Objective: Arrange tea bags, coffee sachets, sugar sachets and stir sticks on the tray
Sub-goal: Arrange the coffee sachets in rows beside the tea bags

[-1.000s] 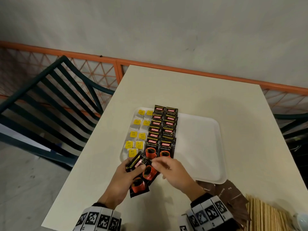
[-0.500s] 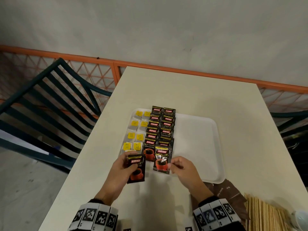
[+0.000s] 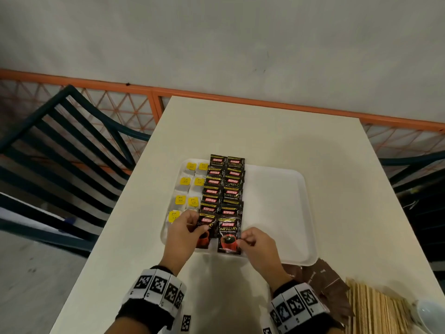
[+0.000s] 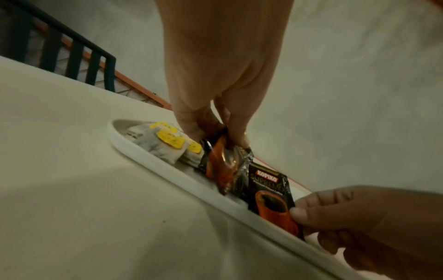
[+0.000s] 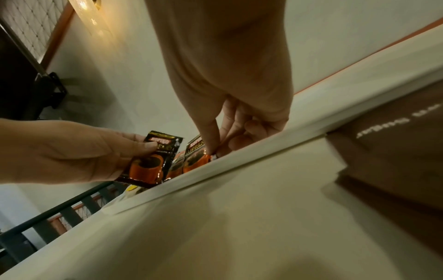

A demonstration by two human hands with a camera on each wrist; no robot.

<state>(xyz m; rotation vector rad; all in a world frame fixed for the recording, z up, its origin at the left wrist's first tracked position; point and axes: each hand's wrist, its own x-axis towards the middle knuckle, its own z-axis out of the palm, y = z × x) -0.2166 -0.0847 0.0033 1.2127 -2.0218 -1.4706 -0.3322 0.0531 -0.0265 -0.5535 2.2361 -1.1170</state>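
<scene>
A white tray (image 3: 277,213) holds two columns of tea bags (image 3: 185,182) with yellow tags on its left. Beside them run two columns of overlapping black coffee sachets (image 3: 224,186). My left hand (image 3: 197,225) pinches one coffee sachet (image 3: 207,227) at the near end of the left column, tilted above the tray (image 4: 220,164). My right hand (image 3: 244,238) pinches the right edge of another coffee sachet (image 3: 228,237), which lies at the near end of the right column by the tray rim (image 5: 239,166).
Brown sugar sachets (image 3: 322,278) lie on the table just off the tray's near right corner. Wooden stir sticks (image 3: 375,307) lie beside them, and a white cup (image 3: 431,314) stands at the frame's corner. Dark chairs stand on both sides. The tray's right half is bare.
A second ago both hands held a small bunch of sachets before the tray. They have since parted with one sachet each and moved forward over the tray's near edge.
</scene>
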